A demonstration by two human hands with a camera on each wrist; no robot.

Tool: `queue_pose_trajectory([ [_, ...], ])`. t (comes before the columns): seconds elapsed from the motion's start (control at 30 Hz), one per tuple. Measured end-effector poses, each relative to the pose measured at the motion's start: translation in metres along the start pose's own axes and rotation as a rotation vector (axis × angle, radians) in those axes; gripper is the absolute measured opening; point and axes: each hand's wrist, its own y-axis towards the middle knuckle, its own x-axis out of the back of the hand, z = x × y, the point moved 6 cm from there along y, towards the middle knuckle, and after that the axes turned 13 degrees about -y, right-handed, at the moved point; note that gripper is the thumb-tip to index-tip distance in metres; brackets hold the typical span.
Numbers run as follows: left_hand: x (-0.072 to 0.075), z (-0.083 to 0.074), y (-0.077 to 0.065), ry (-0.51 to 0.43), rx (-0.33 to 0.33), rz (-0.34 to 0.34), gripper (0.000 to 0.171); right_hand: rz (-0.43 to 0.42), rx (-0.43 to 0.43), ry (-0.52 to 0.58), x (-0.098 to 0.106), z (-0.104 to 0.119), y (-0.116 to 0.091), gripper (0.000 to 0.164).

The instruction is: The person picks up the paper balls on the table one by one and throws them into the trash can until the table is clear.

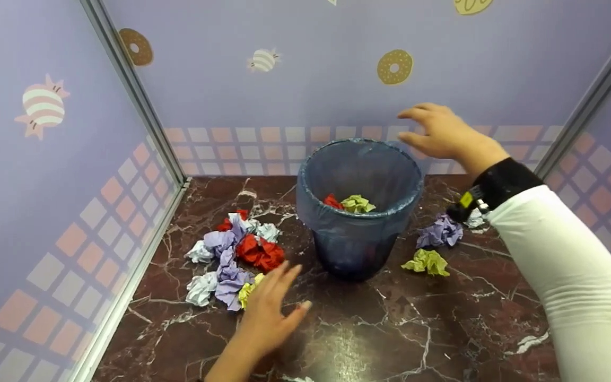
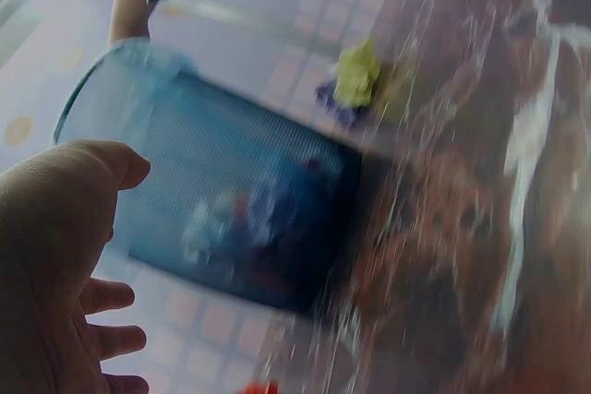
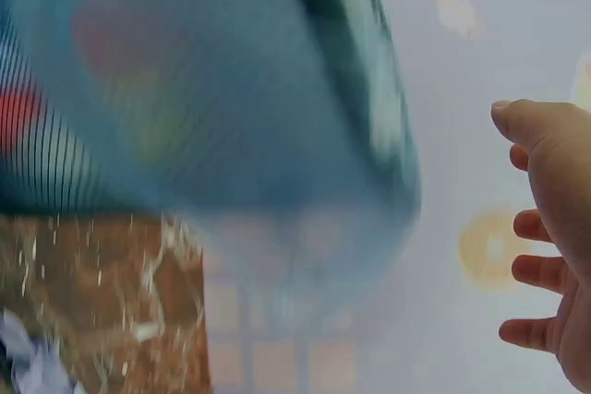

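Note:
A dark mesh bin lined with a translucent blue bag stands upright in the middle of the dark marbled surface. Inside it a red and a yellow-green crumpled paper ball show. My right hand is in the air beside the bin's right rim, fingers loosely bent, holding nothing. Over the near edge of the left heap hovers my left hand, fingers spread, with nothing in its grasp. A yellow paper ball lies partly hidden behind it, close to the fingers; whether they touch cannot be told.
Left of the bin lies a heap of red, purple and white crumpled paper. To the right sit a yellow-green ball, a purple one and a white one. Patterned wall panels enclose the back and sides.

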Motion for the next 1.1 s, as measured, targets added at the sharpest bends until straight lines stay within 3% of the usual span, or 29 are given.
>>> queue_pose_trajectory([
  [0.27, -0.038, -0.035, -0.001, -0.005, -0.081, 0.153, 0.074, 0.007, -0.146, 0.011, -0.034, -0.08, -0.031, 0.062],
  [0.53, -0.065, -0.059, -0.008, 0.024, -0.217, 0.223, 0.072, 0.236, -0.323, 0.162, -0.114, -0.139, -0.08, 0.079],
  [0.67, -0.072, -0.061, -0.012, 0.018, -0.267, 0.212, 0.072, 0.329, -0.384, 0.176, -0.157, -0.153, -0.109, 0.085],
  [0.83, -0.077, -0.06, -0.016, 0.004, -0.288, 0.21, 0.07, 0.369, -0.41, 0.146, -0.197, -0.157, -0.13, 0.08],
  [1.1, -0.079, -0.054, -0.021, -0.001, -0.261, 0.222, 0.069, 0.454, -0.406, 0.167, -0.233, -0.151, -0.143, 0.072],
])
